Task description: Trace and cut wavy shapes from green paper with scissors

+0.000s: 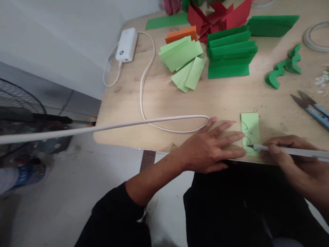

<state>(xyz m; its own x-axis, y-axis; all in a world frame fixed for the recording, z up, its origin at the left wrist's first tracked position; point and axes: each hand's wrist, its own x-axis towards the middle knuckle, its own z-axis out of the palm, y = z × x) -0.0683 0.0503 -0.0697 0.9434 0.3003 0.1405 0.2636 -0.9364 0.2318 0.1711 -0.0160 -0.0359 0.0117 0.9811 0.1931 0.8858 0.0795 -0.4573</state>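
Observation:
A light green paper strip [253,127] lies near the front edge of the wooden table, with dark curved pen lines along its left side. Spread flat on the table, my left hand [214,145] touches the strip's left edge with its fingertips. My right hand [295,161] grips a white pen [285,150], whose dark tip rests on the lower part of the strip. To the right lie thread snips [312,109] with blue handles, apart from both hands.
Farther back are light green strips [182,56], folded green paper [230,55], red paper [218,19] and an orange piece [181,34]. Curled green cutouts [285,67] and a tape roll [317,37] sit right. A white cable [141,89] loops from a power bank [127,44] past my left hand.

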